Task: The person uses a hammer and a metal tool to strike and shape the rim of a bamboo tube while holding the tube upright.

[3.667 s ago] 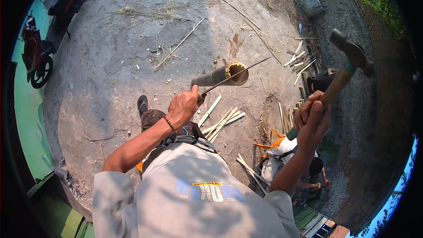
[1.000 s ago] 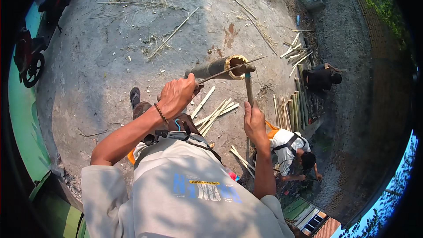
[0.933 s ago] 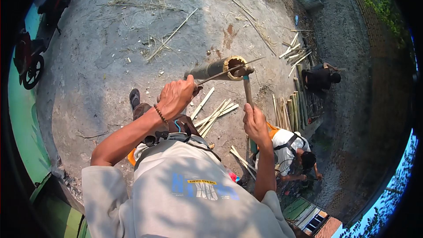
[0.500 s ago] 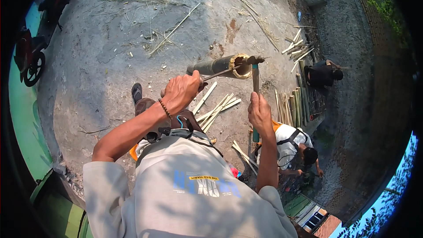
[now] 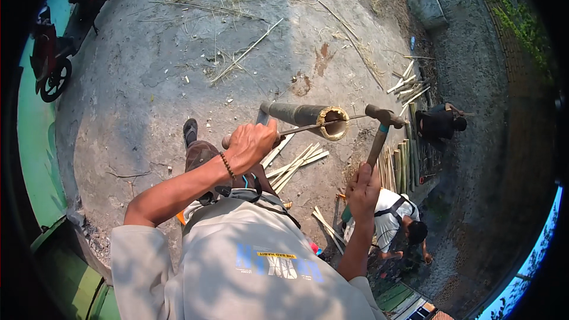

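My left hand [image 5: 252, 145] is closed round the handle of a long knife [image 5: 297, 130], its thin dark blade seen nearly edge-on. The blade reaches across the open end of a thick hollow bamboo pole [image 5: 299, 114], whose pale, rough-cut rim faces me. A dark notch shows in the rim where the blade crosses it. In my right hand [image 5: 363, 189] is a hammer [image 5: 377, 147], fingers wrapped round its handle. The hammer's head is just right of the blade's tip, apart from the bamboo; whether it touches the tip I cannot tell.
Split bamboo strips [image 5: 296, 163] lie beside my feet. More strips [image 5: 409, 88] and upright bamboo pieces [image 5: 406, 163] are at the right. A co-worker in white [image 5: 394, 213] bends close by; another person in dark clothes [image 5: 440, 123] is farther right. A motorcycle [image 5: 52, 62] stands far left.
The hammer has swung from over the bamboo's rim to the right, its head now tilted. My right hand moved right with it. The left hand keeps its grip on the knife.
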Tool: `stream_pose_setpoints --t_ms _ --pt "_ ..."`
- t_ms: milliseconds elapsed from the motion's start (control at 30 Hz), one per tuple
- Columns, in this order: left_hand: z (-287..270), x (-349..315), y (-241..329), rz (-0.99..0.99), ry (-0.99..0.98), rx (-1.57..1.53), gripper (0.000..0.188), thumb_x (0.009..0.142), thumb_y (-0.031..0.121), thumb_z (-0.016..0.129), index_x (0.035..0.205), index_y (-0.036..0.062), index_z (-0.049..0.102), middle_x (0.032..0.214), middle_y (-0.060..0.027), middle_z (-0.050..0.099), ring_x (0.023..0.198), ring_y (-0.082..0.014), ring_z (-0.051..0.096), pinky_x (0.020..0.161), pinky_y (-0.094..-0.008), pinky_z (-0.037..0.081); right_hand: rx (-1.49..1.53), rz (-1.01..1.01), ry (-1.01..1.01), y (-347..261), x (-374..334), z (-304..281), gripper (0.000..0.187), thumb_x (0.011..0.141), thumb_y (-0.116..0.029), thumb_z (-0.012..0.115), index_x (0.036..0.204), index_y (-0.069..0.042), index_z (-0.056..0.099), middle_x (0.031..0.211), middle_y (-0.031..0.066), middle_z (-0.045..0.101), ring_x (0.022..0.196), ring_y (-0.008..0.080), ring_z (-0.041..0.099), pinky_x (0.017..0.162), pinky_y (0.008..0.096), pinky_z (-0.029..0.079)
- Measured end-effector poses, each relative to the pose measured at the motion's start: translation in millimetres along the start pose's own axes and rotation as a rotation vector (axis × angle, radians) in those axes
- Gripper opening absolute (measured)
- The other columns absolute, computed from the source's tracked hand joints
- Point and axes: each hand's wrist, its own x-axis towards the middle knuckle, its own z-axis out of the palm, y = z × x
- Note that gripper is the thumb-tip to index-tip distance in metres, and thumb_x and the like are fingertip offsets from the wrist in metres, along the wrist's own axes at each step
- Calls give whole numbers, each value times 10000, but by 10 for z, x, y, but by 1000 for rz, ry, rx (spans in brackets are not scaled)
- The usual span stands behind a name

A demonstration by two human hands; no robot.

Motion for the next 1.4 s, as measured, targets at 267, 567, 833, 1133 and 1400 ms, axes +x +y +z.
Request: stream_pose_setpoints --t_ms 267,567,833,1133,1400 --pt "-44 -54 64 -1 36 -12 147 878 130 576 893 -13 544 665 -251 650 647 -430 686 539 -526 526 -170 -383 75 260 -23 205 403 1063 -425 426 926 -46 414 573 32 415 467 134 428 437 317 371" --pt "-74 -132 91 27 21 -2 168 902 153 562 875 -13 556 654 -244 649 632 -420 686 519 -517 528 172 -445 309 -669 -304 -442 478 1046 -544 411 976 -72 384 601 -23 307 427 52 285 378 232 218" --pt "-150 0 160 82 -53 68 183 881 170 597 842 -6 568 643 -226 647 624 -399 690 506 -495 525 -521 -73 30 956 222 -28 332 1072 -305 443 959 5 478 665 270 501 570 460 474 526 476 396" --pt "3 -146 237 143 -129 134 160 850 173 637 872 19 598 653 -209 659 621 -393 692 500 -487 519 178 -361 348 -495 -298 -605 451 1041 -527 442 971 -83 405 620 -22 336 463 57 290 419 220 247" --pt "3 -96 50 74 -71 111 226 800 240 675 764 43 570 595 -228 596 567 -434 629 505 -519 478 245 -438 315 392 -581 -276 493 1019 -569 452 995 -79 401 577 0 362 435 88 344 409 266 316"
